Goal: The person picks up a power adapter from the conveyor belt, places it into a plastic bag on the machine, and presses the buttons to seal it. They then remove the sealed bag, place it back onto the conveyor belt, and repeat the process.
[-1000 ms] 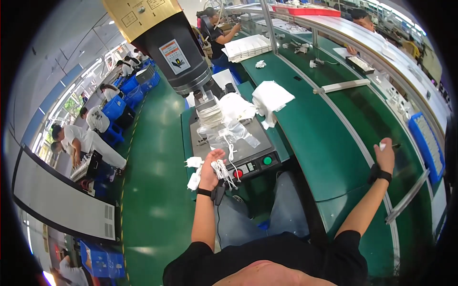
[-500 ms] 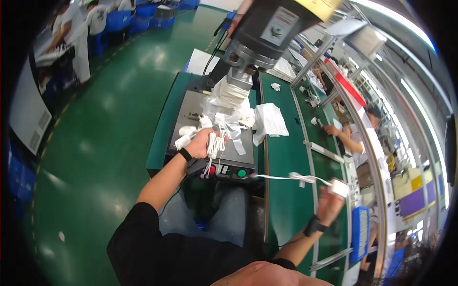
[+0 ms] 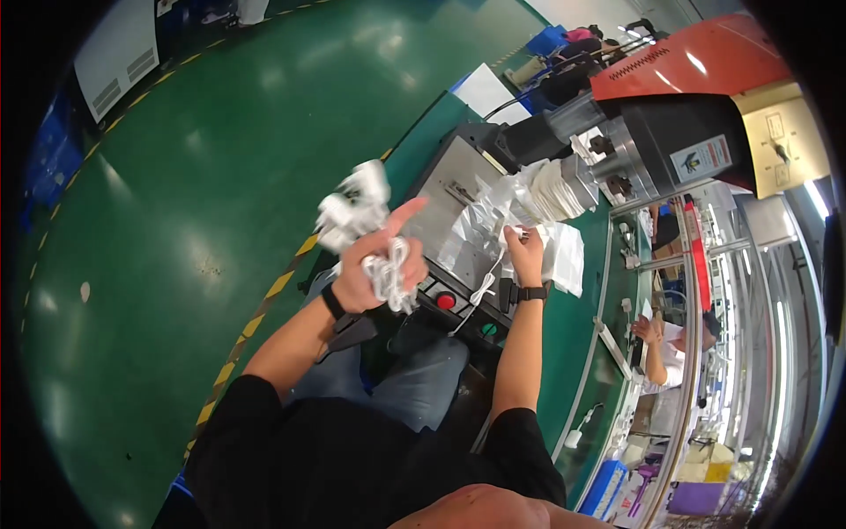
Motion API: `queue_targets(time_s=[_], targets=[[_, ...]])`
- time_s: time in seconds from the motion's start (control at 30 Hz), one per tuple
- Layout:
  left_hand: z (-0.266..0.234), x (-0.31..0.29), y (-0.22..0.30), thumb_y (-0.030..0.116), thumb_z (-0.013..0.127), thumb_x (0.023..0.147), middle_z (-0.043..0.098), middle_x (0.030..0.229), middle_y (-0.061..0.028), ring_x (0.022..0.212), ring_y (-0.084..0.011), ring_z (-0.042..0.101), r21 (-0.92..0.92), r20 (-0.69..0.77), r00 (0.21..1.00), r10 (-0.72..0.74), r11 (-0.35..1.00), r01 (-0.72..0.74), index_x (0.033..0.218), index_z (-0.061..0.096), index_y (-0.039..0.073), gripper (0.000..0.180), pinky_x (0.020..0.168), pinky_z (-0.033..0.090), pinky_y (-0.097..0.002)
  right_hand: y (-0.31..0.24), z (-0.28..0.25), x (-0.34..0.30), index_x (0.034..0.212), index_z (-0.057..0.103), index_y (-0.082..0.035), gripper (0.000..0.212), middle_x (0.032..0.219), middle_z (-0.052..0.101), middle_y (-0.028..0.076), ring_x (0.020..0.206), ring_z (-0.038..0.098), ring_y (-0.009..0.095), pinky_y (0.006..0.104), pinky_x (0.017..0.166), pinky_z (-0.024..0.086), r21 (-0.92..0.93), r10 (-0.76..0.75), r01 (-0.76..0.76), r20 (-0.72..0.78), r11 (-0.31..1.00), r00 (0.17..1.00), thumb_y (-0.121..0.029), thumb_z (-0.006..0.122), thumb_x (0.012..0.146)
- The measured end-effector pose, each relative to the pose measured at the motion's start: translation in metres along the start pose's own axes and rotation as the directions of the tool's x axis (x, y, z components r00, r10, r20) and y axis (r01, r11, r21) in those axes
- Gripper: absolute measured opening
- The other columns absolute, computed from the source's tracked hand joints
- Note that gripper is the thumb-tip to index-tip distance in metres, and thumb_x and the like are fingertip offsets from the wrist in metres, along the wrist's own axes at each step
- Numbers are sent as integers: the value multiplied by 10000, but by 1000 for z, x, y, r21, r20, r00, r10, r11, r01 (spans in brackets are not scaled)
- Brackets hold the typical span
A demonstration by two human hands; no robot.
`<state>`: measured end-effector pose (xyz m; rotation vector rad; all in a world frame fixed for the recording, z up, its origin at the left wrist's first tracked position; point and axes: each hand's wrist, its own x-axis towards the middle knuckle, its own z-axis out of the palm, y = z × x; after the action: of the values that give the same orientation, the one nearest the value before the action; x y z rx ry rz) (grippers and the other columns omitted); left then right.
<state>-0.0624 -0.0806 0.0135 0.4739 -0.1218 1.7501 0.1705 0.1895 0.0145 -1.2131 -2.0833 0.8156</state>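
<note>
A bunch of white power adapters (image 3: 355,207) with coiled white cables (image 3: 388,273) is in my left hand (image 3: 357,278). That hand is raised off the left front corner of the machine's grey metal base (image 3: 432,181), its fingers closed round the cables and one finger stretched out; the adapters are blurred by motion. My right hand (image 3: 527,256) pinches a white piece, apparently an adapter and mostly hidden by the fingers, above the base. From it a white cable (image 3: 483,289) with a twisted tie hangs over the front panel. Clear plastic bags (image 3: 476,227) lie just beyond.
The machine's black and orange head (image 3: 687,141) stands at the right, above a wrapped white block (image 3: 561,189). Its front panel carries a red button (image 3: 446,301) and a green button (image 3: 490,330). A green conveyor (image 3: 577,326) runs alongside; another person (image 3: 665,353) works across it.
My view has turned, shifting the machine to the right. My right hand has come from over the conveyor to the base with the adapter. My left hand has lifted the bunch off the base.
</note>
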Motion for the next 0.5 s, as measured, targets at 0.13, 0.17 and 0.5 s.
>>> queue_targets(time_s=[0.13,0.17,0.5], targets=[[-31,-44,27,308,406,1021,593,712,-120,614,-228,583,-7,66,994,83,997,-83,1476,374,33,532,588,450,-331,-7,17,24,970,654,51,343,664,588,9,600,501,90,297,567,417,-81,-36,40,49,996,998,-271,743,893],[-41,-56,32,302,413,1015,589,713,-118,614,-219,581,104,-23,997,72,992,-69,1404,448,29,476,597,444,-328,-7,21,26,906,651,46,345,663,601,22,605,523,104,308,575,429,-48,-55,56,15,997,998,-284,749,885],[-85,-66,10,177,388,1017,657,841,-119,752,-183,641,490,-342,939,-34,847,209,1155,580,6,291,704,518,-294,18,26,30,1022,671,44,374,691,625,75,588,527,164,335,591,435,-231,-158,147,-29,962,987,-311,707,911]])
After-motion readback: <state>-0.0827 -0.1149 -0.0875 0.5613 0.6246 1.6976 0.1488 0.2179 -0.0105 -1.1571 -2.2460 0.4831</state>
